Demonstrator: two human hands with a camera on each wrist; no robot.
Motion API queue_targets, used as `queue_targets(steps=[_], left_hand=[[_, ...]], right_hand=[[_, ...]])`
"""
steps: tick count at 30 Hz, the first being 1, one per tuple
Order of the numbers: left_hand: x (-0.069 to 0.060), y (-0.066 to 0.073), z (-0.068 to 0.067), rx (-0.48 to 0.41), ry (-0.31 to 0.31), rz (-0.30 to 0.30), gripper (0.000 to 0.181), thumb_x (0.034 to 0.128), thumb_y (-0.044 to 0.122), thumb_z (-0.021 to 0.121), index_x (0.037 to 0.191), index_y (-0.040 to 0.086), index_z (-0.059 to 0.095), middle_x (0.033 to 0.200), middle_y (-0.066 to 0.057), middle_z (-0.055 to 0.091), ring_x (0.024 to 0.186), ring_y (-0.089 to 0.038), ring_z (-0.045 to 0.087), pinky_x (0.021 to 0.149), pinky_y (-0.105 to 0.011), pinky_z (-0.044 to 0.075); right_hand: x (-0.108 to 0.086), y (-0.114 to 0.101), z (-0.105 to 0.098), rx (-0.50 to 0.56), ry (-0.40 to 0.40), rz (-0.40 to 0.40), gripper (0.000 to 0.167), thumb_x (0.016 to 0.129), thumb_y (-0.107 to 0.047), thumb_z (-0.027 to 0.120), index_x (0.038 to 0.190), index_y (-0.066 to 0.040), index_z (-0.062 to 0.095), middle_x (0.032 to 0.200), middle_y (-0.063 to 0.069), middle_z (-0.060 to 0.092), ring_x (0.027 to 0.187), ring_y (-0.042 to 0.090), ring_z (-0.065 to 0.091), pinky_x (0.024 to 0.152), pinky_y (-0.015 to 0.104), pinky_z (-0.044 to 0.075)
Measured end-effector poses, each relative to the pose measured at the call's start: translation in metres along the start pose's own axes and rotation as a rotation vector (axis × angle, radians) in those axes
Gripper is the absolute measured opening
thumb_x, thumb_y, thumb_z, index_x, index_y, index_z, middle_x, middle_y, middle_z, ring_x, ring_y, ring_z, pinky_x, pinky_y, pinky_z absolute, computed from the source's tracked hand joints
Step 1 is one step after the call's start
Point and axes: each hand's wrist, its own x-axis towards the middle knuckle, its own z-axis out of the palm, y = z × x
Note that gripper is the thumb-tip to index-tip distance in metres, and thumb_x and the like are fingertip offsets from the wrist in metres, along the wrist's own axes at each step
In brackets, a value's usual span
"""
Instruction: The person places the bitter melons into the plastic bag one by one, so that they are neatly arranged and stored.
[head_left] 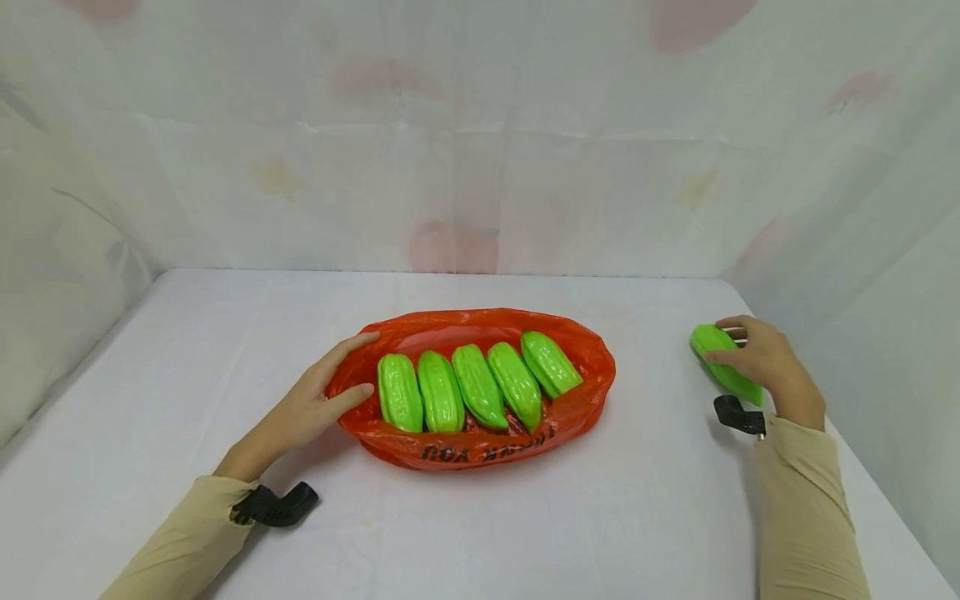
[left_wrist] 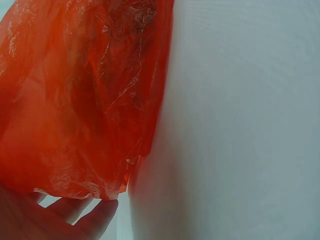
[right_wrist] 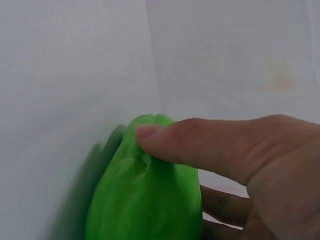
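A red plastic bag [head_left: 480,454], its mouth spread wide, holds several glossy green star fruits [head_left: 480,387] lying side by side. At the bag's left end, my left hand [head_left: 311,404] touches the rim with thumb and fingers spread apart. The left wrist view shows the bag's crinkled side [left_wrist: 75,115] above the fingers. Far to the right, my right hand [head_left: 765,358] grips another ridged green star fruit [head_left: 731,379] on the table. The right wrist view has the thumb across one end of this star fruit [right_wrist: 145,200], with fingers along its side, partly hidden.
Everything lies on a white-covered table [head_left: 637,517]. A pale patterned sheet [head_left: 585,200] hangs behind it, and more sheeting rises at both sides. The right hand is close to the table's right edge. Black wrist mounts [head_left: 277,507] stick out from both sleeves.
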Motion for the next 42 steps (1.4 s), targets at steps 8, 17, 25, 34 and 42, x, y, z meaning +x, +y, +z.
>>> queue_targets(steps=[8, 17, 25, 34, 42], left_hand=[[0.0, 0.0, 0.0, 0.0, -0.001, 0.006, 0.061, 0.0987, 0.015, 0.058, 0.153, 0.024, 0.033, 0.157, -0.01, 0.036, 0.144, -0.038, 0.034, 0.109, -0.066, 0.036], [0.0, 0.001, 0.0, 0.004, -0.004, -0.01, 0.06, 0.0989, 0.016, 0.057, 0.153, 0.025, 0.033, 0.157, -0.011, 0.036, 0.144, -0.038, 0.034, 0.108, -0.066, 0.037], [0.0, 0.002, 0.0, 0.008, -0.001, -0.015, 0.06, 0.0987, 0.017, 0.058, 0.153, 0.026, 0.033, 0.158, -0.01, 0.036, 0.145, -0.038, 0.033, 0.109, -0.067, 0.035], [0.0, 0.002, 0.0, 0.017, -0.002, -0.013, 0.06, 0.0989, 0.017, 0.058, 0.153, 0.025, 0.033, 0.158, -0.011, 0.035, 0.145, -0.038, 0.033, 0.109, -0.068, 0.035], [-0.001, 0.003, 0.0, 0.012, -0.003, -0.014, 0.06, 0.099, 0.016, 0.058, 0.153, 0.026, 0.033, 0.158, -0.01, 0.034, 0.146, -0.038, 0.031, 0.11, -0.068, 0.034]], right_hand=[[0.002, -0.003, 0.002, 0.0, -0.013, -0.034, 0.072, 0.09, -0.024, 0.07, 0.143, 0.01, 0.036, 0.144, 0.039, 0.039, 0.128, 0.055, 0.042, 0.101, 0.063, 0.043], [0.003, -0.001, 0.002, -0.039, -0.067, 0.029, 0.084, 0.088, -0.032, 0.072, 0.146, 0.009, 0.028, 0.141, 0.044, 0.036, 0.125, 0.057, 0.041, 0.097, 0.066, 0.044], [0.004, -0.005, 0.004, -0.043, -0.059, 0.014, 0.085, 0.086, -0.032, 0.074, 0.146, 0.008, 0.03, 0.142, 0.043, 0.037, 0.126, 0.057, 0.041, 0.098, 0.066, 0.043], [0.004, -0.013, 0.008, -0.008, -0.036, -0.056, 0.08, 0.087, -0.029, 0.074, 0.147, 0.005, 0.033, 0.143, 0.04, 0.04, 0.128, 0.055, 0.042, 0.1, 0.064, 0.042], [0.006, -0.021, 0.01, -0.014, -0.033, -0.127, 0.077, 0.088, -0.029, 0.074, 0.146, 0.001, 0.036, 0.143, 0.037, 0.042, 0.128, 0.054, 0.044, 0.097, 0.062, 0.046]])
